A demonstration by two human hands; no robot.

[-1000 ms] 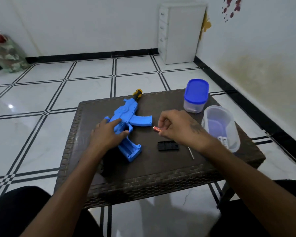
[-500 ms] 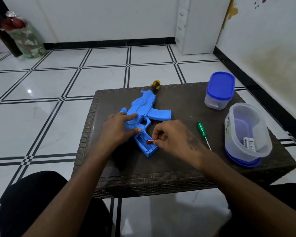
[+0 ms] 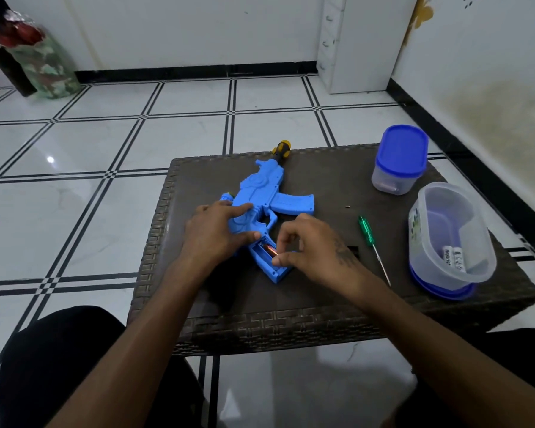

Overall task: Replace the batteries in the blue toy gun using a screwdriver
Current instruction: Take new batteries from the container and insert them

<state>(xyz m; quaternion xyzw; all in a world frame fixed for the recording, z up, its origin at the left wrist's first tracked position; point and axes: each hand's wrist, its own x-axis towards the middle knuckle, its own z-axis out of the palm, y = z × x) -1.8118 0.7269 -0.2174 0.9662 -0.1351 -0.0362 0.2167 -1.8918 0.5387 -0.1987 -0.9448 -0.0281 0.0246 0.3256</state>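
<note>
Toy gun under flat left hand, right hand pinching battery.

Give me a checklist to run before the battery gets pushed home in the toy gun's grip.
1. Left hand steadies the blue toy gun: ok.
2. Battery compartment open: ok.
3. Right hand fingertips on the red battery: ok.
4. Battery fully seated: not ok, it lies tilted.
5. Polarity: cannot tell.
6. Green screwdriver and loose screw on the table: ok.
</note>
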